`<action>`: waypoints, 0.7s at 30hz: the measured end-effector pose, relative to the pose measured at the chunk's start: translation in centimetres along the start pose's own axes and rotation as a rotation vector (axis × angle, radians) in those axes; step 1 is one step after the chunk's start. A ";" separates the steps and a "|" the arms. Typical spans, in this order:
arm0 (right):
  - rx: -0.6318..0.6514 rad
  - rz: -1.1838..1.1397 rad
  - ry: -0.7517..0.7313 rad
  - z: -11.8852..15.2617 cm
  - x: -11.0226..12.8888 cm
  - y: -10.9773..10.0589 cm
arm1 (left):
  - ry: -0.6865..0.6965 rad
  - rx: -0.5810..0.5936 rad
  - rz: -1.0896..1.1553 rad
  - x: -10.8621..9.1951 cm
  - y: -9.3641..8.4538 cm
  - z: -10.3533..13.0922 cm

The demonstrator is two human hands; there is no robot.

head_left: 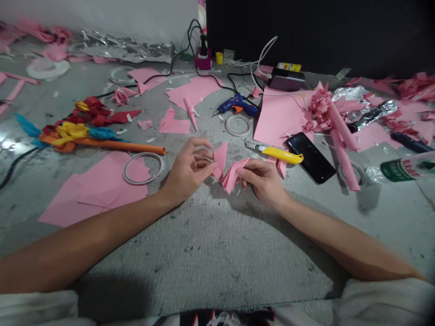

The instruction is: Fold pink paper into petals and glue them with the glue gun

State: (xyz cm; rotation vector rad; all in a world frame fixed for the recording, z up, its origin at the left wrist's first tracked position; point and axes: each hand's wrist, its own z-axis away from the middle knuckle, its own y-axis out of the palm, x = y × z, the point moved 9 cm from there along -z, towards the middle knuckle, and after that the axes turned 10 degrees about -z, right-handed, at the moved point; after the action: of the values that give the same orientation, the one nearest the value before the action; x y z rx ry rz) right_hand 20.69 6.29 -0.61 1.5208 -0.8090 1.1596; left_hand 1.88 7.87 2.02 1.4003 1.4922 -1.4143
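Observation:
Both hands hold a folded piece of pink paper (231, 178) just above the grey tabletop, in the middle of the head view. My left hand (189, 170) pinches its left flap between thumb and fingers, with the other fingers curled behind. On the other side, my right hand (263, 179) grips the pleated right part between thumb and forefinger. Several creases fan out at the paper's lower point. Close beyond my right hand lies a yellow utility knife (282, 154) with its blade out, near another small folded pink piece (281, 168).
A blue glue gun (238, 105) with a cord lies beyond the hands. To the right are a black phone (311, 157), pink paper flowers (321, 106) and a plastic bottle (404, 167). At left are a tape roll (143, 168), pink sheets (102, 190) and an orange-stemmed paper flower (122, 146).

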 end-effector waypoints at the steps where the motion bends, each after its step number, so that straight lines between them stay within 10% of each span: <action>1: 0.004 0.002 0.004 0.0 -0.1 0.0 | 0.049 0.007 -0.061 -0.6 0.0 0.1; 9: 0.032 0.035 0.021 0.0 -0.1 0.3 | 0.158 0.171 -0.237 -2.1 1.6 0.7; 21: -0.048 -0.043 0.018 0.0 -0.4 -0.4 | 0.170 -0.008 -0.259 -2.0 -0.1 0.6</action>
State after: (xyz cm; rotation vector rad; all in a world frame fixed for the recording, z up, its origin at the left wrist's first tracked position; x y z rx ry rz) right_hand 20.91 6.39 -1.07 1.4793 -0.7828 1.1135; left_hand 2.11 6.80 3.77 1.3902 1.8418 -1.4689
